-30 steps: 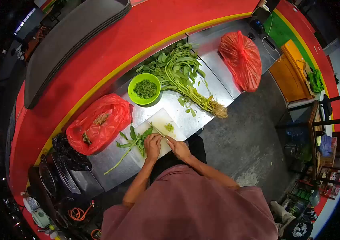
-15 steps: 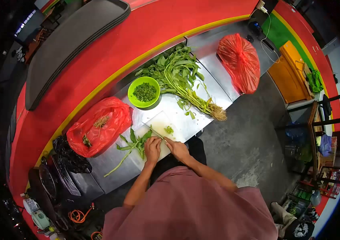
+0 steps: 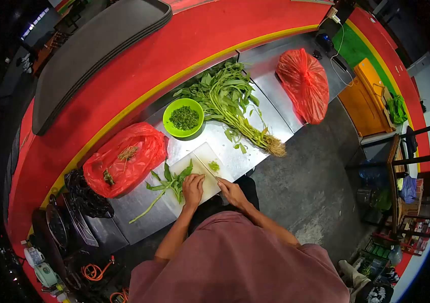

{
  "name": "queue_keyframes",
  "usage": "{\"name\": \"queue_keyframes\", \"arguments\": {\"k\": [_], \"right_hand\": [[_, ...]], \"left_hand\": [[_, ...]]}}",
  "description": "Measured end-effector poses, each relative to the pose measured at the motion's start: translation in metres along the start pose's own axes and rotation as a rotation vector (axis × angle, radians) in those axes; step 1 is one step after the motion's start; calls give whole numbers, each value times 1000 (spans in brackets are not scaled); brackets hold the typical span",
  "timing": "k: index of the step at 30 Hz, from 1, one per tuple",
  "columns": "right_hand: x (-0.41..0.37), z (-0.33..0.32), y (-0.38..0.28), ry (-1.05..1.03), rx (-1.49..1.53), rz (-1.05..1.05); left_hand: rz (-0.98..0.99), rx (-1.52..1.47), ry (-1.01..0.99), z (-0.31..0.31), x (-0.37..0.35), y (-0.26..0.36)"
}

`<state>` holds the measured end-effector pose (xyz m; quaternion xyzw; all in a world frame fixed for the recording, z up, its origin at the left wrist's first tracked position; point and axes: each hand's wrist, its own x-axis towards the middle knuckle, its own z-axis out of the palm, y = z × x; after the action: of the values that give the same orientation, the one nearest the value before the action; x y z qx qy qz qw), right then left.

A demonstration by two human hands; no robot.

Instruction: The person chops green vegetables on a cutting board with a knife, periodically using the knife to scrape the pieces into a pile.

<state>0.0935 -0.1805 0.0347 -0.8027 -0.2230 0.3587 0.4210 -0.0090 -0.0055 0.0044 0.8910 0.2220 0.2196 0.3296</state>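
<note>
On a white cutting board (image 3: 204, 152) my left hand (image 3: 193, 188) presses leafy green stems (image 3: 172, 183), its fingers curled around them. My right hand (image 3: 231, 190) is closed on the handle of a knife (image 3: 204, 164), whose blade lies slantwise over the board, a little right of my left hand. A small heap of chopped greens (image 3: 214, 165) sits just beyond the blade. Behind the board stands a lime-green bowl (image 3: 167, 119) with chopped leaves in it. To its right lies a large bunch of leafy stems (image 3: 227, 103) with roots.
An open red plastic bag (image 3: 145, 169) rests left of the board on the metal table (image 3: 144, 230), beside a black bag (image 3: 89, 198). A tied red bag (image 3: 303, 83) is at the back right. Dark trays (image 3: 93, 58) lie on the red ledge. A person's leg shows at lower right.
My right hand and the knife have shifted slightly right, away from my left hand. The left hand still presses the stems in nearly the same place.
</note>
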Motion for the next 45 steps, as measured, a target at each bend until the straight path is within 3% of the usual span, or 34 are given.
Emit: {"name": "queue_keyframes", "arguments": {"k": [8, 20, 26, 29, 45], "right_hand": [[0, 5, 0, -56, 186, 17], [-12, 11, -19, -36, -14, 36], [4, 28, -9, 45, -225, -75], [17, 37, -2, 64, -217, -136], [17, 29, -14, 9, -198, -44]], "left_hand": [[4, -32, 22, -2, 1, 1], [-15, -60, 5, -1, 1, 0], [-7, -4, -5, -3, 1, 3], [-21, -32, -23, -4, 2, 3], [-31, -94, 8, 2, -1, -6]]}}
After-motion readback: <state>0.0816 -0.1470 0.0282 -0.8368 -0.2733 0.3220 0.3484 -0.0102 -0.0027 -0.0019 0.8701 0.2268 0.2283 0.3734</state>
